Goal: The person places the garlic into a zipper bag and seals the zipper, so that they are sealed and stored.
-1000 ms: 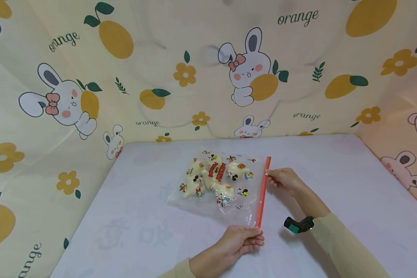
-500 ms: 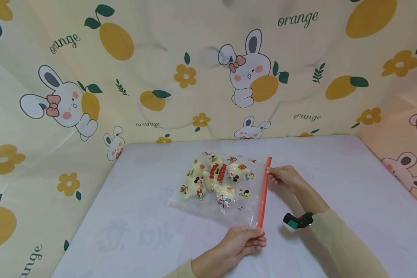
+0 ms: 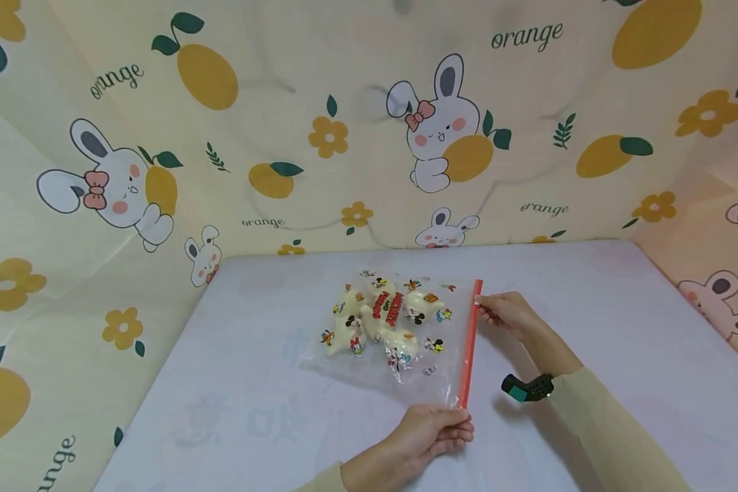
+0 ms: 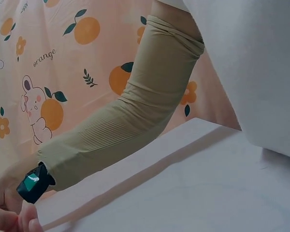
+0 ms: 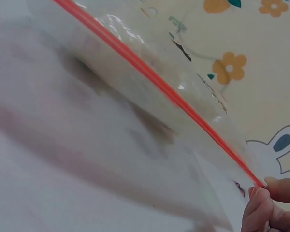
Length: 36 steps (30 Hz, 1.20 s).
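Observation:
A clear zip bag [image 3: 427, 342] printed with cartoon figures lies on the table, its red zip strip [image 3: 471, 345] facing right. Inside it are several cream-coloured, rounded pieces [image 3: 347, 335]. My left hand [image 3: 421, 437] pinches the near end of the red strip between thumb and curled fingers. At the far end, my right hand [image 3: 507, 314] pinches the strip the same way. In the right wrist view the red strip [image 5: 159, 84] runs straight and taut to the pinching right hand [image 5: 273, 205]. The left wrist view catches only the left hand's fingertips [image 4: 26, 220] at the lower corner.
A white-covered table [image 3: 240, 328] carries the bag. Behind and beside it hangs a cream curtain [image 3: 357, 123] with rabbits and oranges. A black wrist device [image 3: 529, 388] sits on the right forearm, at the end of a beige sleeve [image 3: 615, 424].
Both hands keep their pinch on the zip strip. Bag and hands sit very slightly lower and further right in the head view, and the background shifts down a little too.

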Tool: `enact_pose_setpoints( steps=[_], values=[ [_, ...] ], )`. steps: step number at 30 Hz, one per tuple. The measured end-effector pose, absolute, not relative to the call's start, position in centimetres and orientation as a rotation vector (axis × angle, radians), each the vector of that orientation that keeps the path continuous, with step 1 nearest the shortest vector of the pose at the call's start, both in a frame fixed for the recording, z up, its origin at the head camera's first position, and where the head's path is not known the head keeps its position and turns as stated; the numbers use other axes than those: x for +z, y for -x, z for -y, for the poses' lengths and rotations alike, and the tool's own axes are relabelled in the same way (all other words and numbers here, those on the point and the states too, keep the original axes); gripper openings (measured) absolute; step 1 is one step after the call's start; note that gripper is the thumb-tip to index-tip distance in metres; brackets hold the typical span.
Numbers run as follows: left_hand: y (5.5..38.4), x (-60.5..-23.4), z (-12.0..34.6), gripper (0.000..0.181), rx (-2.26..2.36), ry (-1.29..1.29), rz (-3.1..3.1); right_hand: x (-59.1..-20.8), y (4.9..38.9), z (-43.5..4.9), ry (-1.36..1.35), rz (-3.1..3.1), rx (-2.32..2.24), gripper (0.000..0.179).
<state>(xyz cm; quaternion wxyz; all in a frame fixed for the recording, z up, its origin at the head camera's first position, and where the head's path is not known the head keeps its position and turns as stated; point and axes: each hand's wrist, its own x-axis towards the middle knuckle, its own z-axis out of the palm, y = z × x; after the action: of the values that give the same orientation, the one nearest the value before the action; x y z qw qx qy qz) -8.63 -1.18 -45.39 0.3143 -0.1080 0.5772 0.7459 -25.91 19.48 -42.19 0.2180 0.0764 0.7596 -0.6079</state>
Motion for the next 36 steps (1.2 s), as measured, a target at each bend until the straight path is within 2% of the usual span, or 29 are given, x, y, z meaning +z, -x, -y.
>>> enact_pose_setpoints(
  steps=[7, 16, 36],
  values=[
    [8.3, -45.9, 0.9, 0.027, 2.011, 0.229, -1.521, -42.1, 26.4, -19.8, -0.247, -2.06, -1.729, 0.022],
    [8.4, -45.6, 0.7, 0.024, 1.976, 0.272, -1.513, -42.2, 27.2, -20.0, -0.263, -2.111, -1.687, 0.037],
    [8.9, -46.0, 0.0, 0.023, 1.904, 0.331, -1.481, -42.9, 29.7, -20.9, -0.387, -2.163, -1.654, 0.036]
  ],
)
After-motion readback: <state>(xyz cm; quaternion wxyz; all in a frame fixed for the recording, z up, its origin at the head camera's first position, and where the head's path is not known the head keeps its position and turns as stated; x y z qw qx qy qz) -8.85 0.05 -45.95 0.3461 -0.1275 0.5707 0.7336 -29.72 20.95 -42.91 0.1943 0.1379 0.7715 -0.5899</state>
